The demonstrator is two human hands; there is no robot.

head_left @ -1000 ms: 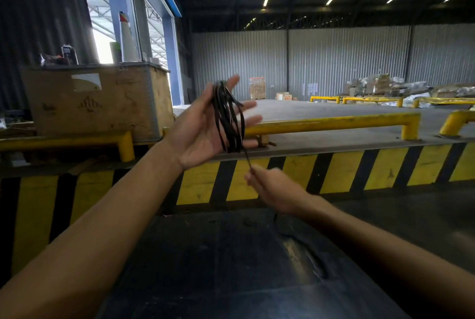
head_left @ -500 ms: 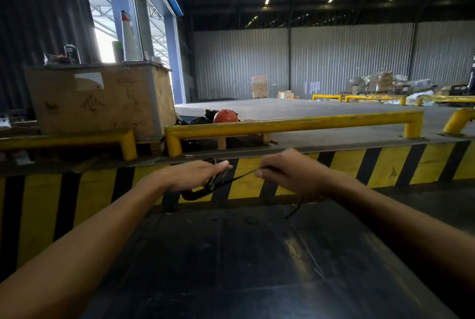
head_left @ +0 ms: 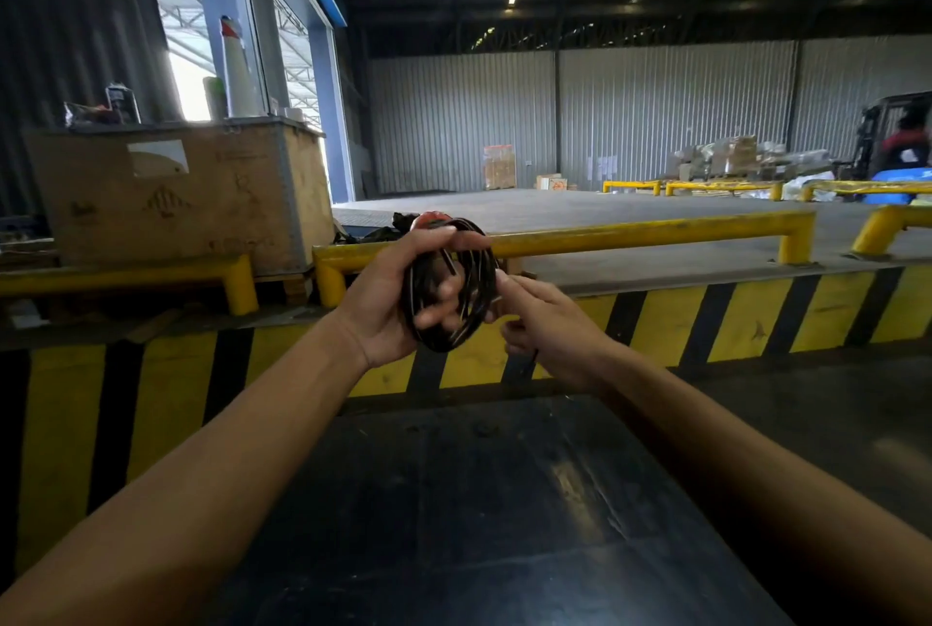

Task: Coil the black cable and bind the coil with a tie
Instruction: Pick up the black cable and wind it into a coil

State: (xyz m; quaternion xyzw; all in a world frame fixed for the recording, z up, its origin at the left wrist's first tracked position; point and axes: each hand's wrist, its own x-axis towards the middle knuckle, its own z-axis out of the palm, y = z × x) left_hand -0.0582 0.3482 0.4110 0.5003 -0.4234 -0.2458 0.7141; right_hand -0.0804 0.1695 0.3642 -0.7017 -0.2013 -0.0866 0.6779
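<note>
The black cable (head_left: 476,295) is wound in several loops around the fingers of my left hand (head_left: 391,302), which is raised in front of the yellow rail with the palm turned toward me. My right hand (head_left: 547,328) is just right of the coil, its fingertips pinching the cable's loose end against the loops. No tie is visible.
A dark work surface (head_left: 479,514) lies below my arms. Beyond it runs a yellow-and-black striped kerb (head_left: 731,313) with yellow rails (head_left: 655,234). A wooden crate (head_left: 176,192) stands at the left. A forklift (head_left: 892,146) and stacked goods are far right.
My left hand has risen from near the kerb and turned upright with the coil. My right hand has come in from pulling the strand taut and now touches the coil.
</note>
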